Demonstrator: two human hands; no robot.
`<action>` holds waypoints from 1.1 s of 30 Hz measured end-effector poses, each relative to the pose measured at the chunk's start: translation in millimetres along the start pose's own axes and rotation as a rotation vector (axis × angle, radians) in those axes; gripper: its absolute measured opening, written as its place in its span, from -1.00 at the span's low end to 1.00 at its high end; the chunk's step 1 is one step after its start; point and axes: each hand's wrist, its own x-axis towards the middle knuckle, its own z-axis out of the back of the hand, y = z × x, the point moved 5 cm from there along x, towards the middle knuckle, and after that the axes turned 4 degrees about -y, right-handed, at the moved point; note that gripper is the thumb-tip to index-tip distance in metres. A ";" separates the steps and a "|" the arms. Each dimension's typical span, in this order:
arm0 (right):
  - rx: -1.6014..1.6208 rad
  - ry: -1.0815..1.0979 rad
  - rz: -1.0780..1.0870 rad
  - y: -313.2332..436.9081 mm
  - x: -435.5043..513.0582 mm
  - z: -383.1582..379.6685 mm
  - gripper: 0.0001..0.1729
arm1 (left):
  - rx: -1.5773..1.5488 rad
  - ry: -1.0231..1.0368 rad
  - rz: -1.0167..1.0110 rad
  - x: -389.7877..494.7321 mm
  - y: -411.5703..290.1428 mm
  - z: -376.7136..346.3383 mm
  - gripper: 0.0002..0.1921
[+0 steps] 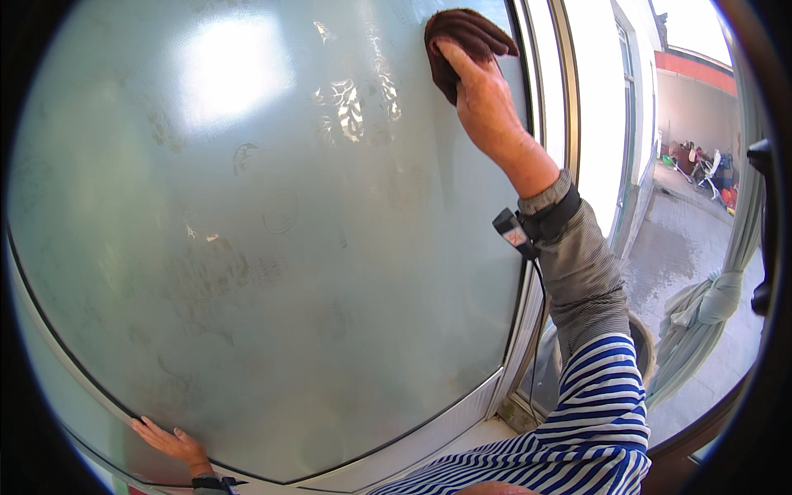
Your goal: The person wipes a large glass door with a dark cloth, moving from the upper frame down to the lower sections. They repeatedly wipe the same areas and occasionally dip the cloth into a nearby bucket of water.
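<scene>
A large frosted glass pane with smudges and pale streaks fills most of the view. At its upper right edge, my right hand presses a dark brown cloth against the glass, near the black seal of the frame. Far down at the lower left, my left hand lies with fingers spread on the pane's pale frame, holding nothing. A black strap with a small device and a cable sits around my right wrist.
A metal frame post borders the glass on the right. Beyond it are a paved yard, a knotted pale curtain, a round container behind my right arm, and a heap of assorted items by a far wall.
</scene>
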 end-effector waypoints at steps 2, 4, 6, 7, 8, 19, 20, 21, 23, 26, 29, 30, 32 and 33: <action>-0.017 -0.063 0.043 -17.3 39.0 -9.2 -0.41 | -0.010 -0.018 -0.013 -2.1 1.3 0.3 -0.25; 0.075 -0.045 0.030 -42.0 83.9 -15.0 -0.47 | -0.017 -0.016 -0.012 -3.4 2.4 -0.9 -0.26; 0.013 -0.039 0.039 -65.6 128.9 -21.0 -0.52 | -0.017 -0.014 0.003 -3.5 3.6 -1.3 -0.25; -0.008 -0.065 0.071 -75.8 153.2 -24.8 -0.51 | -0.008 -0.011 -0.004 -3.3 3.2 -1.2 -0.26; -0.093 -0.056 -0.003 -91.1 175.6 -28.3 -0.50 | -0.006 -0.014 -0.009 -3.0 2.6 -0.5 -0.26; -0.162 0.060 -0.116 -82.8 180.5 -27.0 -0.46 | 0.018 0.078 0.054 -7.5 12.0 -3.0 -0.12; -0.087 0.057 -0.032 -66.6 164.7 -25.5 -0.47 | 0.010 0.072 0.053 -7.2 12.8 -5.1 -0.11; -0.011 0.051 0.047 -50.1 146.9 -22.3 -0.47 | -0.005 0.061 0.054 -6.4 14.0 -5.5 -0.10; 0.055 0.045 -0.017 -25.7 99.5 -23.2 -0.49 | -0.004 0.073 0.038 -5.6 13.7 -6.1 -0.07; 0.143 0.053 0.088 17.1 25.5 -8.5 -0.50 | -0.001 0.084 0.023 -4.0 13.2 -4.4 -0.06; 0.181 0.102 -0.027 47.3 -55.4 2.4 -0.53 | 0.032 0.098 -0.029 -1.3 12.4 -4.0 -0.11; 0.258 0.044 0.000 59.0 -79.2 0.1 -0.58 | 0.039 0.094 -0.049 -0.5 12.1 -4.4 -0.13; 0.161 0.051 -0.004 78.1 -135.7 10.2 -0.55 | 0.006 0.072 -0.089 1.1 11.9 -4.7 -0.21; 0.141 0.067 -0.047 88.1 -167.5 15.4 -0.44 | 0.000 0.056 -0.108 0.8 11.3 -4.7 -0.23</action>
